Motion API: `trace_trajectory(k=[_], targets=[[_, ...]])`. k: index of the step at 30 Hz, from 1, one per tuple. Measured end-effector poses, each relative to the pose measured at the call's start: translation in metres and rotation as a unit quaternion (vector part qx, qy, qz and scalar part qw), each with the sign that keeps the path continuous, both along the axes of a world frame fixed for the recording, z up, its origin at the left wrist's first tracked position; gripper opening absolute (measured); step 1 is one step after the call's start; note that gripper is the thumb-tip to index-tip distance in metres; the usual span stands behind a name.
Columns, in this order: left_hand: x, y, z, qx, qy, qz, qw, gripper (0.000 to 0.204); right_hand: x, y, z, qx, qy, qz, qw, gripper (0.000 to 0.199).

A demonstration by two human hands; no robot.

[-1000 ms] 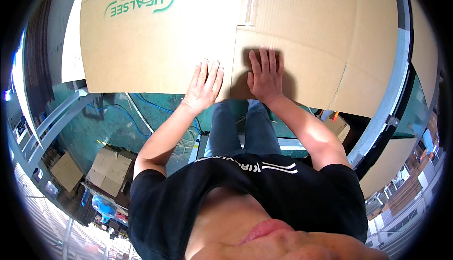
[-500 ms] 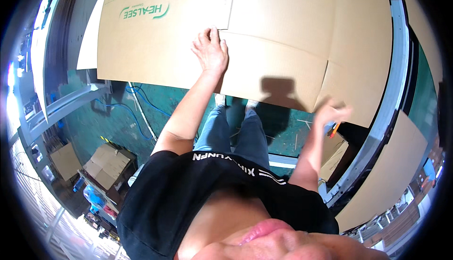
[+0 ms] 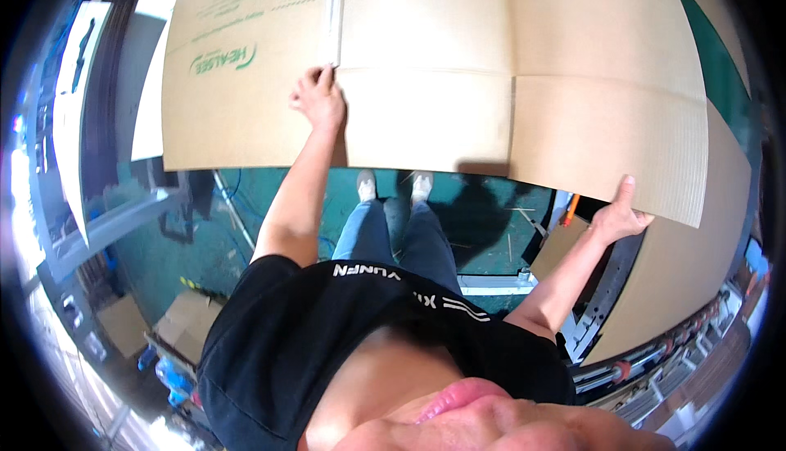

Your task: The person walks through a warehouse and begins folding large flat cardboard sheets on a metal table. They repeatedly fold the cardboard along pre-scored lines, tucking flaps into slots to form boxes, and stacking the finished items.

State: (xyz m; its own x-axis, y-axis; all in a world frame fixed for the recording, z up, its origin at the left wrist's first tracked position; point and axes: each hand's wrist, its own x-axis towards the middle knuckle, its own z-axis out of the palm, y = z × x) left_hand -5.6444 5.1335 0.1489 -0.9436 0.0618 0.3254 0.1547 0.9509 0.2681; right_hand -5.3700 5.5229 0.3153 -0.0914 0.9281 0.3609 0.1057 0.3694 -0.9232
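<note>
A big cardboard sheet (image 3: 434, 119) is stretching across in front of the person, and its near edge is showing over the green floor (image 3: 491, 246), just past the white shoes (image 3: 367, 187). The right hand (image 3: 620, 215) is holding that near edge by the right corner. Its grip is pinching the cardboard, with the thumb lying on top and the other fingers going under. Half a second ago this hand was only blurring past the edge; now it is holding on.

The left hand (image 3: 319, 100) is resting on top of the sheet, by the near end of a long pale slit (image 3: 336, 13), and it is staying near that spot. Its fingers are curling, but I can't tell if its grip is pinching anything.

The sheet's right end is now covering part of the metal rail (image 3: 602, 312) that was showing beside it before, and it is reaching over another brown board (image 3: 688, 275). An orange stick (image 3: 571, 210) is poking up left of the right hand.
</note>
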Motion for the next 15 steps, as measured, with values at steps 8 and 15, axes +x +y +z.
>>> trace_trajectory(k=[8,15], targets=[[0.018,0.138,0.153,0.557,-0.067,-0.274,0.781,0.048,-0.009,-0.048,0.043,0.109,-0.024,0.170,0.979,0.042],[0.034,0.340,0.256,0.574,-0.073,-0.419,0.700,0.070,-0.012,-0.087,0.043,0.173,-0.121,0.228,0.950,0.041]])
